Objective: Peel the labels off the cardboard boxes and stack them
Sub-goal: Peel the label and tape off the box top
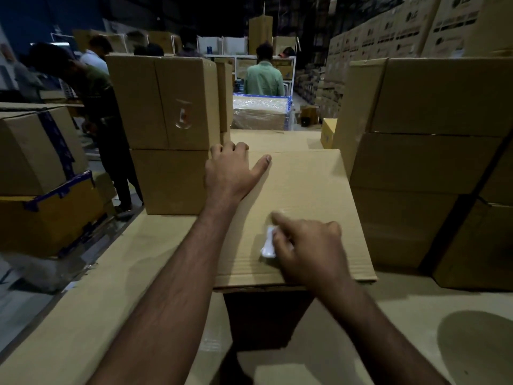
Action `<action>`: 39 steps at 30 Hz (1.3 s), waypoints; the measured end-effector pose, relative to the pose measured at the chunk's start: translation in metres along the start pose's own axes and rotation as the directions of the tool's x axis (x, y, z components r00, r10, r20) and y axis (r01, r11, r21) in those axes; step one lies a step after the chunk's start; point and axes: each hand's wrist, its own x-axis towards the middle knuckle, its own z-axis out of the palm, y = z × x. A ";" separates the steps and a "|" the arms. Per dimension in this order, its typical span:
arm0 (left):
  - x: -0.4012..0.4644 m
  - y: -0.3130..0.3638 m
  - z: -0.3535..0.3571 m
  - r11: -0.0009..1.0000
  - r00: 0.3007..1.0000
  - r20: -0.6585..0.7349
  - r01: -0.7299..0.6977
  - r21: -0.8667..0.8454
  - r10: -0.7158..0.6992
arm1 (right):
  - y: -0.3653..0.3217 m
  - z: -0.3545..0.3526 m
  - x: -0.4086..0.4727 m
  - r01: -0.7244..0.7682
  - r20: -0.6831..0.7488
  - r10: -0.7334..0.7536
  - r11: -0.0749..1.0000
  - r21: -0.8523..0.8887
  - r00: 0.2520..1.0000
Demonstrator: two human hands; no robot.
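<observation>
Nearest me, the right hand [308,245] is curled on top of the box [299,190], fingers closed round a crumpled white label [268,243] with the forefinger stretched forward onto the cardboard. Just ahead of that fingertip the surface shows a faint pale patch; I cannot tell whether it is leftover adhesive or glare. The label looks mostly, perhaps wholly, lifted, bunched in the grip rather than lying flat.

Beyond the grip and to its left, the left hand [231,168] lies on the box's far corner, thumb spread flat, fingers hooked over the far edge, steadying it. It holds the box rather than carrying it.

So I judge this box nearly stripped but not yet stacked; it sits between the piles, on the cardboard-covered bench [97,301].

Further left of the grip stands a stack [166,134] of two boxes, the upper one bearing a small clear-taped sticker [183,113], so that one seems still to do. To the right a taller stack [433,162] rises, its visible faces bare. Farther back, workers [263,76] bend over other cartons.
</observation>
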 end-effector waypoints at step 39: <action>-0.009 0.001 -0.012 0.999 0.999 -0.020 -0.046 -0.010 0.045 | -0.010 -0.006 0.002 -0.110 -0.008 0.109 0.992 -0.058 0.994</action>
